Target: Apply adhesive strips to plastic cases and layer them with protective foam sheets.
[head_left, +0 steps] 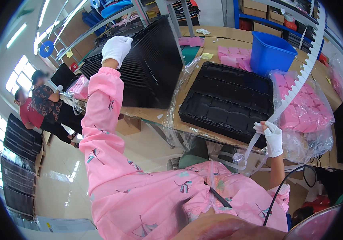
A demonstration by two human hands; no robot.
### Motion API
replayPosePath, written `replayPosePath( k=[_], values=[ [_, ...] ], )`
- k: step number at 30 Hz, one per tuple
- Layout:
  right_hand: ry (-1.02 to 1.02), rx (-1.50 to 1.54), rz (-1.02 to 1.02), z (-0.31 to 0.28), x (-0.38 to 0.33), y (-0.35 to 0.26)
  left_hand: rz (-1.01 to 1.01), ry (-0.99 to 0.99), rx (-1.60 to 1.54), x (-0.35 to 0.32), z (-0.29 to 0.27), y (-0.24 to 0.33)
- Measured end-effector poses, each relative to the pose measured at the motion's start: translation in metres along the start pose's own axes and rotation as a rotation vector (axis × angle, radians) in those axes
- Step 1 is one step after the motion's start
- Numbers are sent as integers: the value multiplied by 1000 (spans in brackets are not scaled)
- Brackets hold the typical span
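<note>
My left hand [116, 49], in a white glove, is closed at the top of a tall stack of thin black trays [151, 64]. Its fingers are bent, and whatever lies under them is hidden. A long white strip [299, 86] with a notched edge curves down from the upper right. Its lower end passes into my right hand [272, 138], whose glove leaves some fingertips bare and whose fingers pinch the strip. Beside that hand, a black moulded tray [227, 98] with several compartments lies on the cardboard-covered table [215, 34].
A blue bin [270, 54] stands behind the tray. Bagged pink pieces [305, 106] lie right of it, and more pink pieces [235, 56] lie behind. Two people [45, 100] stand at the far left. Clear plastic film [175, 116] hangs over the table's front edge.
</note>
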State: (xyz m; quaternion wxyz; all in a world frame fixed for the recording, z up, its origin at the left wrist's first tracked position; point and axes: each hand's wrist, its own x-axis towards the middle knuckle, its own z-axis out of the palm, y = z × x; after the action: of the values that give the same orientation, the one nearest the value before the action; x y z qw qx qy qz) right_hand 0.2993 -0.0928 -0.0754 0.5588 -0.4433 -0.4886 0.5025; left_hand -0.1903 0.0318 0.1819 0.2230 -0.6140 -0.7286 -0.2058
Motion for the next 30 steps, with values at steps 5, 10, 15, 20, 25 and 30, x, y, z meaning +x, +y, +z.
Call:
replayPosePath(
  k=[5, 10, 15, 20, 25, 30],
  values=[
    [-3, -7, 14, -2, 2, 9, 5, -25, 61, -5, -10, 23],
    [-8, 0, 10, 1, 4, 8, -38, -48, 157, -1, -10, 36],
    [-2, -16, 20, 2, 5, 14, 77, 1, 119, 5, 2, 17],
    [-2, 2, 5, 3, 6, 14, 142, 37, 69, 3, 3, 19],
    [17, -14, 17, 7, 7, 13, 104, 42, -15, 9, 10, 22],
    [24, -46, 13, 5, 5, 11, 108, 14, -6, 5, 10, 20]
  ],
)
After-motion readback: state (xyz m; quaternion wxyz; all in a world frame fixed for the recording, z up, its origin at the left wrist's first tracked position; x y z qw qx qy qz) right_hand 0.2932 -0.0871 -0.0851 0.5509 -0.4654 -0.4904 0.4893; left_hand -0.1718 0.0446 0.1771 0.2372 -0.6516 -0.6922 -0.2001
